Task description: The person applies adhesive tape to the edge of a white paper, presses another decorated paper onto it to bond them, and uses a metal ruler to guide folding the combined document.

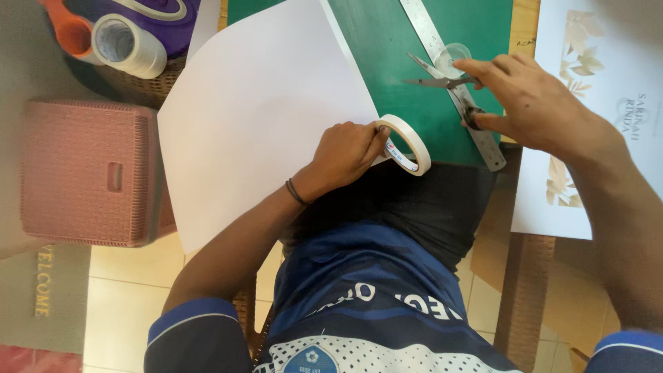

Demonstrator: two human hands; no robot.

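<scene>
Nearest the camera is the person's own torso in a blue jersey (359, 304), with dark shorts below it reaching the table edge.

Just past that, the left hand (345, 153) is curled with its fingers pressed together, and the thumb and fingertips pinch the rim of a roll of white tape (407, 144). The roll stands on edge at the near border of the green cutting mat (387, 55), touching the lower right corner of a large white sheet of paper (255, 117). The sheet lies tilted, partly on the mat and partly hanging out over the table edge toward the floor.

To the right, the right hand (532, 103) holds a pair of scissors (442, 81). The thumb sits in the dark handle loop, the other fingers are loosely spread along the top, and the blades are parted and point left. The scissors lie across a steel ruler (449, 76) that runs diagonally over the mat. A small clear tape roll (454, 54) rests under the ruler just beyond the blades.

Right of the mat, a white printed card with a beige leaf pattern (594, 90) lies on the wooden table.

Farther left, on the floor, stands a pink woven plastic stool (90, 173). Beyond it, a wicker basket (148, 86) holds a second roll of white tape (128, 45), an orange-handled object (69, 31) and a purple item (152, 17).
</scene>
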